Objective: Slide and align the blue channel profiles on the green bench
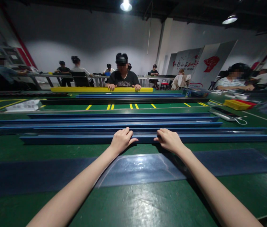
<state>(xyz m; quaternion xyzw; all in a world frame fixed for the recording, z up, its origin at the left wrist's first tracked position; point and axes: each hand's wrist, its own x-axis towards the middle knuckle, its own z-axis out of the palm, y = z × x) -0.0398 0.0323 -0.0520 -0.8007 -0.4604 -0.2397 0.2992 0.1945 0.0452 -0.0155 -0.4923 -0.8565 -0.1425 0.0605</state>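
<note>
A long blue channel strip (65,139) lies crosswise on the green table (133,205). My left hand (121,138) grips its near wall left of the middle, fingers curled over the top edge and thumb along the front. To the right, my right hand (170,138) holds the same strip in a like way, a short gap between the two. Behind it, several more blue strips (53,120) run roughly parallel. Closer to me, a long transparent plastic film (138,170) lies flat beneath my forearms. Whatever sits inside my curled fingers is hidden.
A black strip (124,101) lies farther back. Across the table a person (123,77) has both hands on a yellow strip (83,89). At right are a white device with a dark screen (225,113) and a yellow tray (236,104). Yellow tape lines (133,107) mark the table.
</note>
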